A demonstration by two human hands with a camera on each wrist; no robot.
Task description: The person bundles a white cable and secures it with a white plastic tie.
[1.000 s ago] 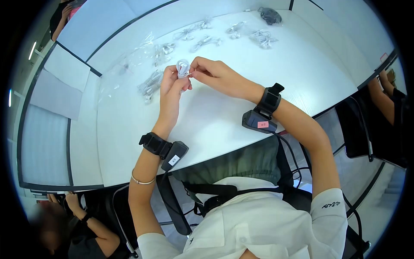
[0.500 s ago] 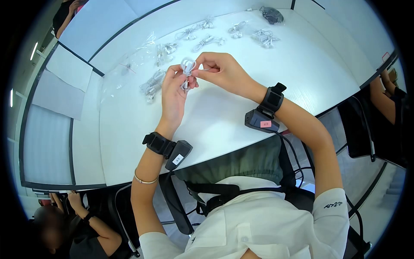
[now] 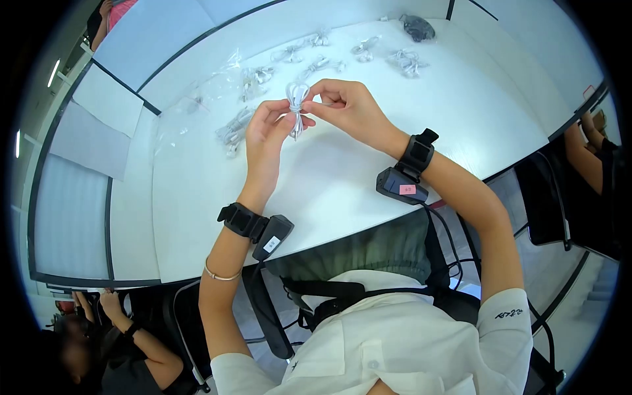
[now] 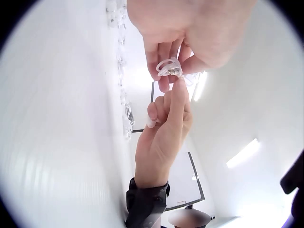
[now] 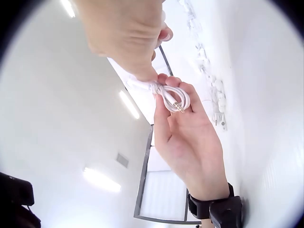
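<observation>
A white table (image 3: 421, 131) lies below the coiled white audio cable (image 3: 295, 105), which is held up off it. From the cable's left, the left hand (image 3: 265, 131) pinches it; from its right, the right hand (image 3: 352, 110) pinches the wrapped waist, seemingly so the 2 hands together keep the loops bunched. Left of the cable lies clear plastic film (image 3: 192, 104), contents unclear. Beyond the cable, clear bags (image 3: 255, 78) appear to hold white cords (image 3: 320, 64). Smallest, a gold-tipped plug (image 5: 178, 107) sticks out of the cable's loops.
</observation>
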